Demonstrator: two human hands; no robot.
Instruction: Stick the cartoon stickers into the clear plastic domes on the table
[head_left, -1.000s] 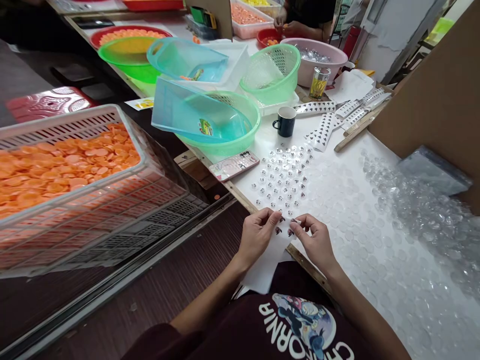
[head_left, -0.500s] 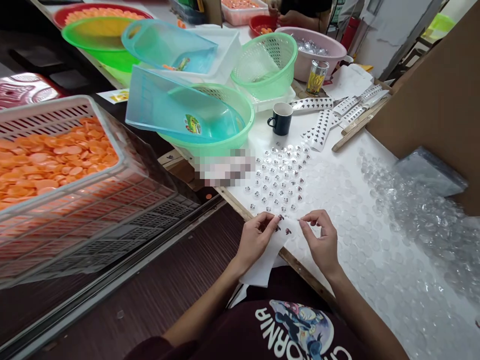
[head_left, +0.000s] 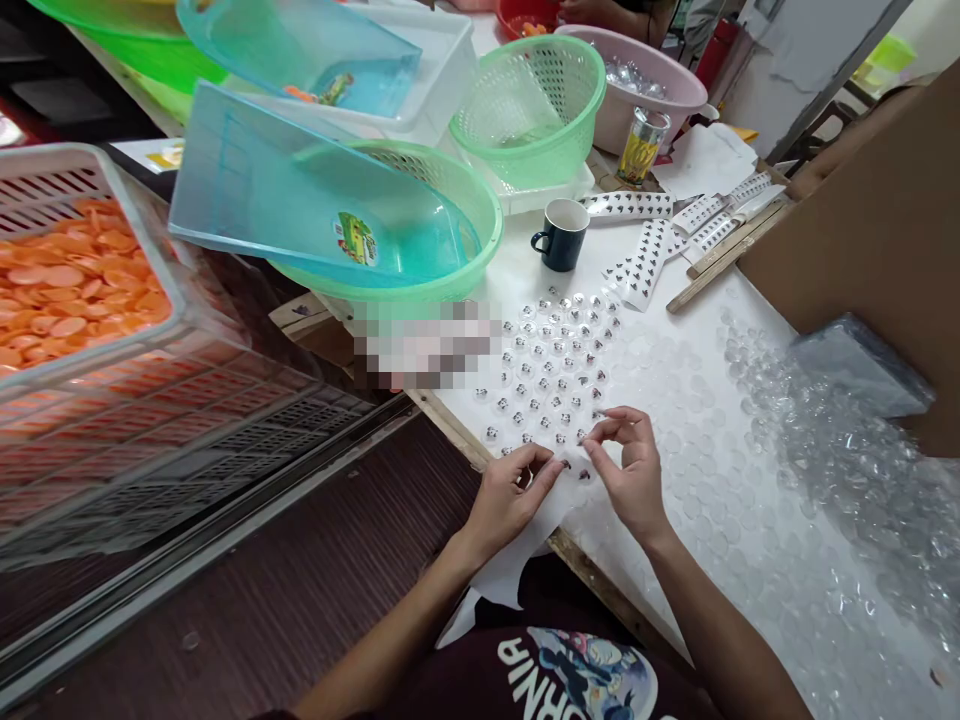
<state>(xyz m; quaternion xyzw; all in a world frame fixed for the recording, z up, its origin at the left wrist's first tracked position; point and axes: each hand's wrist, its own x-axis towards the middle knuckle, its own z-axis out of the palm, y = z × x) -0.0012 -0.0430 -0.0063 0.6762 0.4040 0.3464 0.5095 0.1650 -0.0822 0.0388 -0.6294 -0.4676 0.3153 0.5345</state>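
Pinched between the fingers of my left hand (head_left: pixel 510 508) is a white sticker sheet (head_left: pixel 506 572) with a few small dark prints, hanging over the table's front edge. My right hand (head_left: pixel 631 478) is closed in a pinch just to its right, with a small dark sticker (head_left: pixel 581 440) at the fingertips, partly hidden. Beyond both hands lie rows of clear round discs (head_left: pixel 546 383), each bearing a small dark print. Plain clear discs (head_left: pixel 701 470) are spread over the white tabletop beside my right forearm.
A dark mug (head_left: pixel 562 240) and more sticker sheets (head_left: pixel 649 265) stand and lie farther back. Left are a green basin (head_left: pixel 491 225) holding a blue scoop (head_left: pixel 300 200) and a crate (head_left: pixel 169 260) of orange discs. Shiny clear pieces (head_left: pixel 847 455) are heaped right, beside a cardboard panel (head_left: pixel 862 220).
My right hand has moved forward and left, its fingertips reaching the nearest printed discs. My left hand stays on the sheet. The view has shifted slightly.
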